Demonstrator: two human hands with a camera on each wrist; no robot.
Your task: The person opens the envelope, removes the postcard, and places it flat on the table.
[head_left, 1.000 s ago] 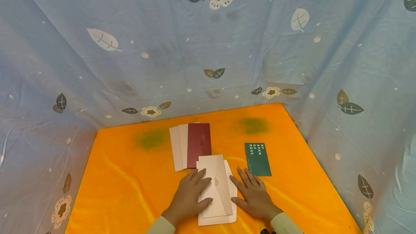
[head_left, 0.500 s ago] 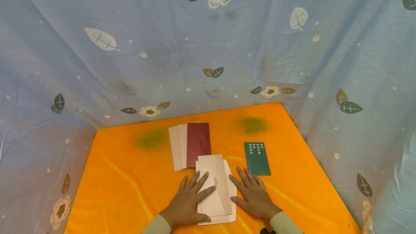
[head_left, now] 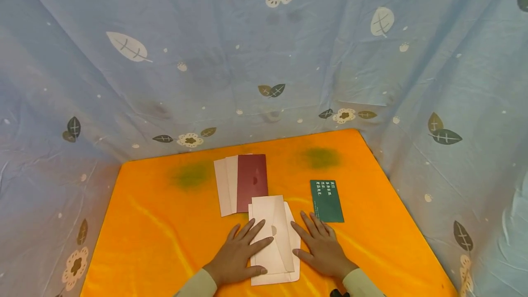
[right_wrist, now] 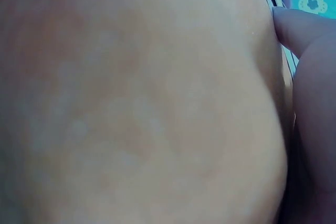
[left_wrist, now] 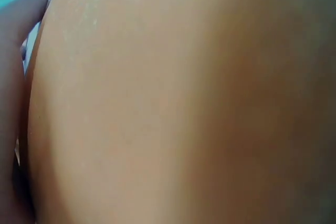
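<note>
In the head view, a small stack of pale pink envelopes (head_left: 266, 258) lies near the front of the table. The top one shows a folded flap with a small half-round mark, and a wider one sticks out beneath it. My left hand (head_left: 237, 256) rests with spread fingers on the stack's left side, thumb near its lower part. My right hand (head_left: 323, 250) lies flat on the cloth, its fingertips at the stack's right edge. Both wrist views are mostly filled with blurred skin; a thumb (left_wrist: 21, 17) shows at the left wrist view's edge.
Behind the stack, a dark red envelope (head_left: 252, 182) overlaps two pale envelopes (head_left: 223, 187). A green card (head_left: 327, 200) with white writing lies just beyond my right fingertips. An orange cloth (head_left: 144, 242) covers the table, and patterned blue curtains (head_left: 206, 58) enclose it.
My left hand has shifted slightly down and left, its fingers spreading wider and its thumb moving toward the stack's near end. My right hand and the envelopes have stayed put.
</note>
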